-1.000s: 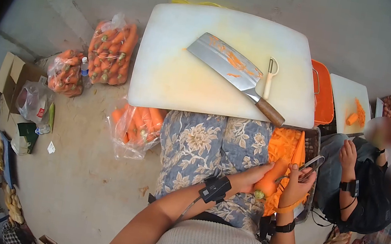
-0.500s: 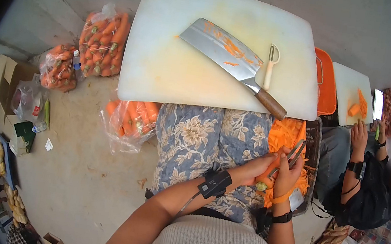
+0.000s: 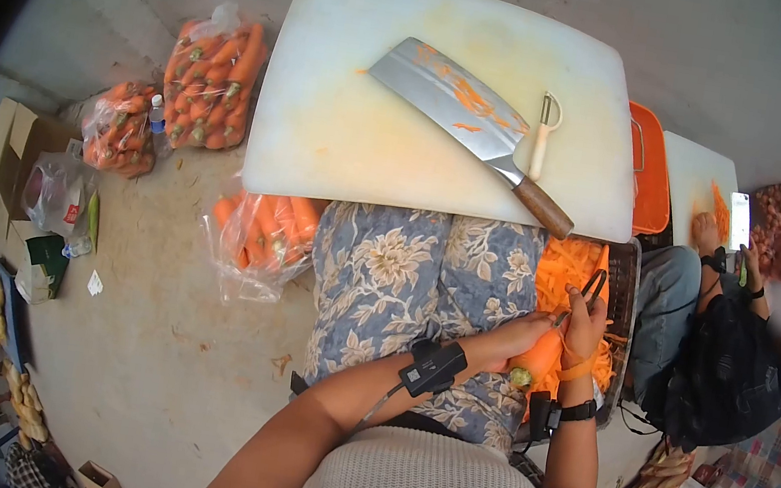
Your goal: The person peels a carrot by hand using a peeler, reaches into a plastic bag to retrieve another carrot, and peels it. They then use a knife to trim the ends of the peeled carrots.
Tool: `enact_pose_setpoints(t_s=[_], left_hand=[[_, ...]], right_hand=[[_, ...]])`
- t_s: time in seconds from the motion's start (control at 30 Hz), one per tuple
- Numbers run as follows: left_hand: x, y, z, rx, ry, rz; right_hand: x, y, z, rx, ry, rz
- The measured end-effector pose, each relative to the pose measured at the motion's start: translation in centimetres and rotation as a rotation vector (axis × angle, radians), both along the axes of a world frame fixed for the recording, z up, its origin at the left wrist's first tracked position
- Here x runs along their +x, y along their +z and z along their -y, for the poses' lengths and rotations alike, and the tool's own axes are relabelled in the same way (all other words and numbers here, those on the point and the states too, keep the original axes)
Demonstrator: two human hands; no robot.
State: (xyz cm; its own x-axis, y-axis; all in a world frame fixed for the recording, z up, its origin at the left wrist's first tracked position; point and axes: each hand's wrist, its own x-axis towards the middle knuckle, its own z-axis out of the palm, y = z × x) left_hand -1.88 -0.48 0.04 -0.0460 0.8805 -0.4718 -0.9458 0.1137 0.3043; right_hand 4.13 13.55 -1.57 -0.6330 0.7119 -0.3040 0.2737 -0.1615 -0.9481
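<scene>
My left hand (image 3: pixel 519 340) is wrapped round a carrot (image 3: pixel 535 359), its green-brown stem end pointing toward me. Close beside it on the right, my right hand (image 3: pixel 584 326) grips a dark-framed peeler (image 3: pixel 593 285) against the carrot's far part. Under both hands, orange peelings (image 3: pixel 561 270) fill a dark crate (image 3: pixel 629 280). Ahead, a white cutting board (image 3: pixel 347 127) bears a cleaver (image 3: pixel 452 102) with orange shreds on its blade, and a second peeler (image 3: pixel 542 135) with a pale handle.
Bagged carrots (image 3: pixel 213 81) stand left of the board, another bag (image 3: pixel 266 231) beside my legs. An orange bin (image 3: pixel 651 172) is right of the board. Farther right, a co-worker (image 3: pixel 736 366) reaches toward a smaller board (image 3: pixel 690 168) and a phone (image 3: pixel 738 220). Cardboard boxes (image 3: pixel 11 147) stand far left.
My right hand and its peeler have shifted slightly up and away from the carrot's stem end. The co-worker's hand has moved onto the carrot pieces on the smaller board. The view has shifted a little.
</scene>
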Motion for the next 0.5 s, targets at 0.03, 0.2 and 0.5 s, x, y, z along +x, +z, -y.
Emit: enact_pose_setpoints(t_s=[0.03, 0.2, 0.5], left_hand=[[0.0, 0.0, 0.1, 0.0, 0.005, -0.001], [0.0, -0.3, 0.0, 0.017, 0.001, 0.055], [0.6, -0.6, 0.0, 0.0, 0.004, 0.014]], right_hand=[[-0.5, 0.5, 0.7, 0.004, -0.034, -0.027], [-1.0, 1.4, 1.1, -0.048, -0.051, -0.03], [-0.8, 1.1, 0.9, -0.003, -0.094, -0.068]])
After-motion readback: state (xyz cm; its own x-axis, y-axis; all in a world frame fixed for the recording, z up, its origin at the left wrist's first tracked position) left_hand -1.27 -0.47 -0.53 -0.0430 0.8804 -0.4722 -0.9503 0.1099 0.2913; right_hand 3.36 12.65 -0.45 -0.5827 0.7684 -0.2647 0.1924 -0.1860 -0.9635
